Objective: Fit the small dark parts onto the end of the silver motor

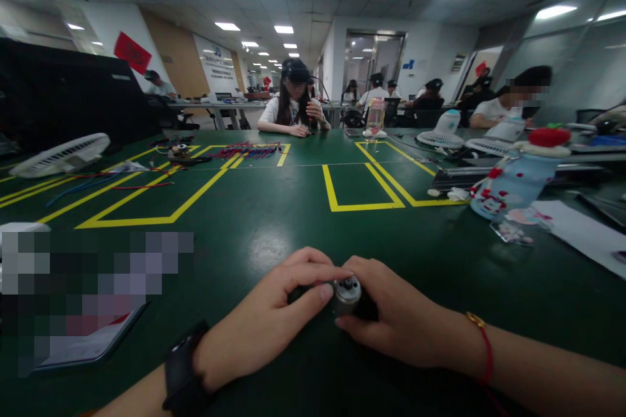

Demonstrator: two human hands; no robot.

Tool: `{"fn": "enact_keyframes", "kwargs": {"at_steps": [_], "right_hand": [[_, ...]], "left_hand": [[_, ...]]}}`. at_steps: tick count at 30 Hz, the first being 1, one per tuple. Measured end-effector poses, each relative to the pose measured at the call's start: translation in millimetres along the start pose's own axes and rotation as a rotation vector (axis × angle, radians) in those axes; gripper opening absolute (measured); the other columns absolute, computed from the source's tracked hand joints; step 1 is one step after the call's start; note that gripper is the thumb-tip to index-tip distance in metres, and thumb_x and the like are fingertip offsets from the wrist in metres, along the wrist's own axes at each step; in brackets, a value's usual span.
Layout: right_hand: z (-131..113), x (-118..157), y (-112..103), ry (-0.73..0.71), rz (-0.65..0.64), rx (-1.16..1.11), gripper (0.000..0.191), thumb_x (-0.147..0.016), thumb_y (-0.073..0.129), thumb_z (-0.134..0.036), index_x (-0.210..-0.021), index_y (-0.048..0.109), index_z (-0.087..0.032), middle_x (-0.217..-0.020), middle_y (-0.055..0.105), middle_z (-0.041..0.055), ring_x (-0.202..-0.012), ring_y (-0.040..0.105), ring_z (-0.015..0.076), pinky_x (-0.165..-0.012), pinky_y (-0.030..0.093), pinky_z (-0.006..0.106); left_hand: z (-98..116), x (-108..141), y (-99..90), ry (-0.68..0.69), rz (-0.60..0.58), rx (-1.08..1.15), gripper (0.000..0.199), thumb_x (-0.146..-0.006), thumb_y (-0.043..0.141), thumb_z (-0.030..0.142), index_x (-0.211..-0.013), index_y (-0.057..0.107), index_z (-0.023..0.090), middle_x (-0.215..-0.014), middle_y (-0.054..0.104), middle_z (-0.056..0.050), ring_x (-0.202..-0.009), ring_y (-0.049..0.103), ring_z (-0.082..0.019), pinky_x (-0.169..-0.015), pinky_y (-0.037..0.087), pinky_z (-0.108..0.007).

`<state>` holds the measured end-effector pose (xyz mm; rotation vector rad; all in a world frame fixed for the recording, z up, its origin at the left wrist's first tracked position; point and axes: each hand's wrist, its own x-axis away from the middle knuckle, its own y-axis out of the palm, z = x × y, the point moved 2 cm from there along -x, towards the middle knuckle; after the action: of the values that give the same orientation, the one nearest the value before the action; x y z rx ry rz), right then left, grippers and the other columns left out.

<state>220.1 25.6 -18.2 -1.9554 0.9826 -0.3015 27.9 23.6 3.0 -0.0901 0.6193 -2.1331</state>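
A small silver cylindrical motor (346,300) stands upright on the green table, near its front edge, its round end with a dark centre facing up. My right hand (396,313) wraps round its right side, with thumb in front and fingers behind. From the left, my left hand (274,303) reaches to it; the index finger touches the motor's top rim and the thumb lies close to its left side. The left fingers are partly spread, and nothing else shows between them. My left wrist bears a black watch, my right a red cord.
Yellow tape marks the green table (274,208). A blue bottle (513,176), paper (587,234) and metal rails lie right. Left are a tablet-like device (98,339), a white fan (63,155) and wires (249,151). A person (293,101) sits opposite.
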Motion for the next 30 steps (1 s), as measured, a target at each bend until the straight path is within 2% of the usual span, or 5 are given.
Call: {"fn": "enact_keyframes", "kwargs": {"at_steps": [10,16,20,25,30], "right_hand": [[-2,-2,1,-0.026,-0.003,0.031,0.03,-0.082,0.066,-0.026,-0.108,0.054,-0.02,-0.1,0.058,0.0035,-0.086,0.05,0.02,-0.076,0.039,0.035],[-3,-3,0,-0.022,0.003,0.041,0.027,-0.081,0.067,-0.027,-0.103,0.054,-0.019,-0.097,0.058,0.0039,-0.083,0.05,0.0196,-0.075,0.039,0.034],[-2,-2,-1,0.0,-0.001,0.027,0.027,-0.08,0.068,-0.026,-0.102,0.054,-0.019,-0.098,0.058,0.0032,-0.083,0.05,0.0193,-0.075,0.039,0.034],[0,0,-3,-0.002,0.011,-0.009,0.028,-0.078,0.069,-0.023,-0.101,0.054,-0.019,-0.099,0.058,0.0029,-0.084,0.05,0.019,-0.077,0.039,0.034],[0,2,-5,0.003,0.007,-0.025,0.027,-0.077,0.069,-0.022,-0.1,0.055,-0.019,-0.098,0.058,0.0035,-0.083,0.05,0.0189,-0.076,0.04,0.034]], "left_hand": [[3,-8,9.4,-0.054,0.194,0.008,0.014,-0.091,0.061,0.027,-0.092,0.073,0.021,-0.092,0.06,-0.003,-0.085,0.059,-0.018,-0.078,0.046,-0.032],[1,-6,5.6,-0.052,0.216,0.044,0.015,-0.091,0.062,0.029,-0.09,0.075,0.022,-0.091,0.061,-0.003,-0.086,0.06,-0.019,-0.077,0.045,-0.032],[-4,-1,-1.9,-0.046,0.252,0.063,0.013,-0.091,0.062,0.03,-0.093,0.074,0.026,-0.092,0.062,-0.001,-0.087,0.06,-0.018,-0.079,0.044,-0.031],[-19,6,-12.6,-0.08,0.178,-0.118,0.014,-0.091,0.062,0.032,-0.095,0.075,0.033,-0.096,0.061,0.0,-0.092,0.058,-0.018,-0.084,0.044,-0.033],[-31,9,-14.8,-0.089,0.091,-0.403,0.014,-0.089,0.064,0.033,-0.095,0.076,0.039,-0.119,0.056,0.0,-0.112,0.049,-0.025,-0.101,0.033,-0.046]]}}
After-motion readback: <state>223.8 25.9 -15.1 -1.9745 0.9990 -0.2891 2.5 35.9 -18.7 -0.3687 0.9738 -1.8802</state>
